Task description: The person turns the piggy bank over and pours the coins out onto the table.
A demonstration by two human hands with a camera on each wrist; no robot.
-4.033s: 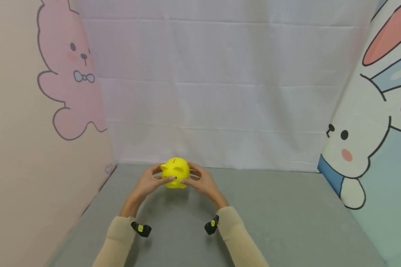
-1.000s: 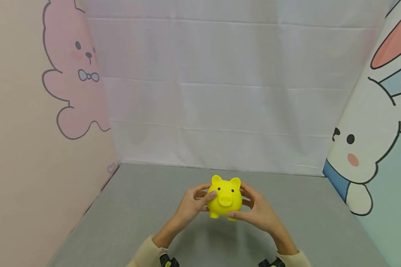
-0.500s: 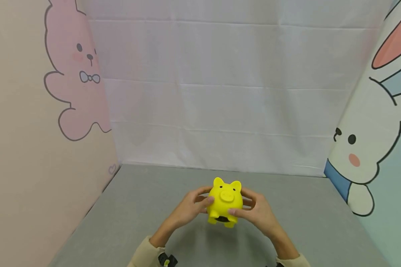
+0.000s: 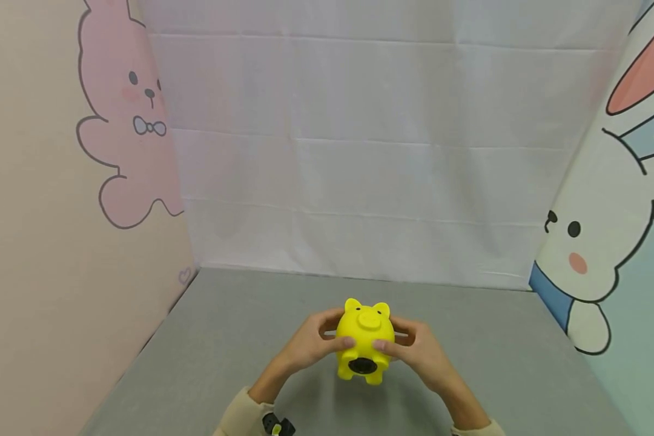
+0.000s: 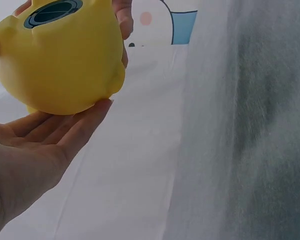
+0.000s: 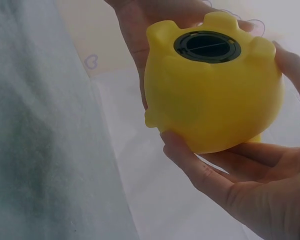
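Observation:
A yellow piggy bank is held above the grey table between both hands, tipped back so its snout points up and its underside faces me. A black round plug sits in that underside between the feet, also plain on the bank in the right wrist view and on the bank in the left wrist view. My left hand grips the bank's left side, thumb across the front. My right hand grips the right side, thumb on the belly.
A white creased cloth hangs behind the table. A panel with a pink bear drawing stands on the left and one with a white rabbit drawing on the right. Small black wrist cameras show at the bottom edge.
Over four seconds the hands carried the piggy bank from the far left of the table to the middle. In the last second they tipped it back, bringing the black plug into sight.

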